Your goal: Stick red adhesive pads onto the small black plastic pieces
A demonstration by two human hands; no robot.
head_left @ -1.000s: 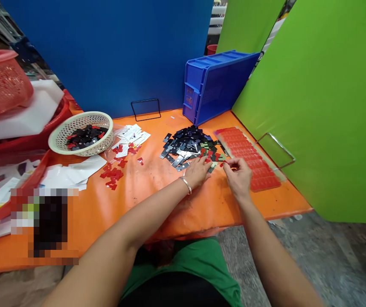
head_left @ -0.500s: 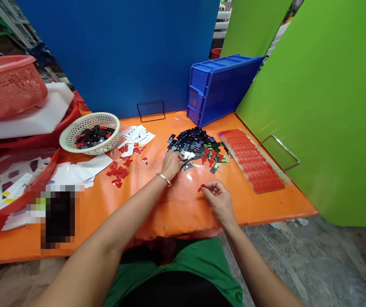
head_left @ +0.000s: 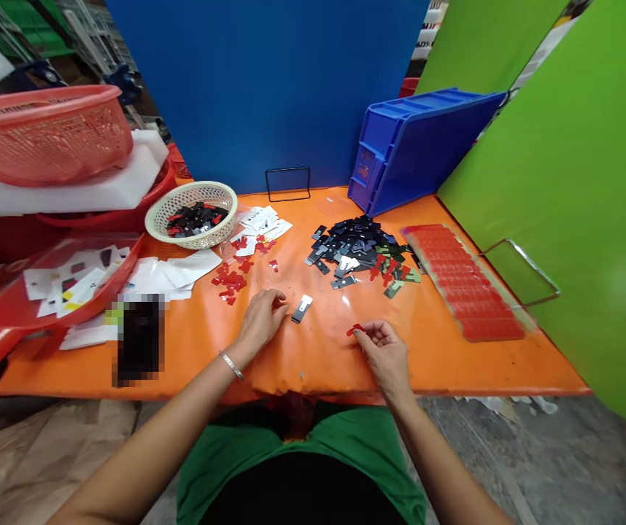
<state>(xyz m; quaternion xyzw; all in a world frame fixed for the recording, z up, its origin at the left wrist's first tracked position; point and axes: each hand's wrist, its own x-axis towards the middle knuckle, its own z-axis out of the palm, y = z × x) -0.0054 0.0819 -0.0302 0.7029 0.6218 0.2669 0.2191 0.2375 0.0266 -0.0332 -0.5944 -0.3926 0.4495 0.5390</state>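
Observation:
My right hand (head_left: 387, 354) pinches a small red tab-shaped piece (head_left: 354, 330) between thumb and fingertips, just above the front of the orange table. Over the middle of the table, my left hand (head_left: 261, 317) has its fingers loosely bent and apart, with nothing visible in them. Just right of its fingertips lies a flat dark grey piece (head_left: 301, 309) with a pale, shiny end. Beyond both hands is a heap of similar dark flat pieces (head_left: 357, 244), with red pieces (head_left: 389, 269) on its right edge. More loose red pieces (head_left: 230, 281) lie to the left.
A red sheet of rows (head_left: 463, 284) lies at right by the green panel (head_left: 576, 182). Behind the heap stands a blue bin (head_left: 427, 146) on its side. A cream basket (head_left: 191, 240), white papers (head_left: 176, 275) and stacked red baskets (head_left: 72, 138) occupy the left.
My left hand has drawn back from the heap towards me and left. One dark grey piece now lies apart from the heap beside it. My right hand still holds the red piece.

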